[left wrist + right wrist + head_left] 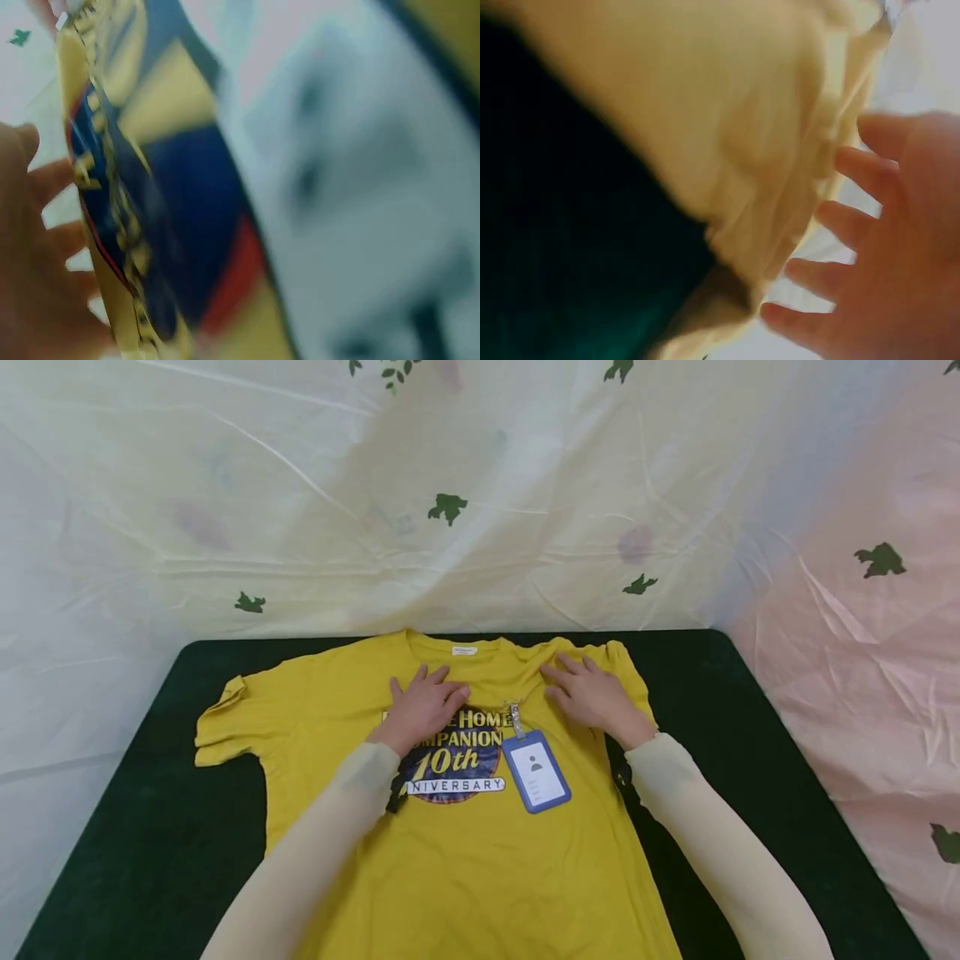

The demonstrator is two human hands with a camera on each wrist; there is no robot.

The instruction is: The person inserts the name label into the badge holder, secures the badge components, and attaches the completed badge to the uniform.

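A yellow T-shirt (465, 868) lies spread front up, its neckline at the far side, with a dark round "10th" print (453, 764) on the chest. Clipped beside the print is a blue-framed ID badge (536, 772) on a small clip (516, 720). My left hand (426, 708) is over the chest just below the collar, fingers spread. Over the right shoulder area is my right hand (600, 700), its fingers extended and apart. Both hands hold nothing. In the right wrist view, the right hand (900, 247) shows spread fingers beside the yellow cloth (727, 112).
Beneath the shirt is a dark green table surface (720, 693). The left shirt sleeve (232, 727) lies stretched outward, while the right shirt sleeve (628, 672) looks bunched up. A pale curtain (525, 543) with green leaf shapes hangs behind the table.
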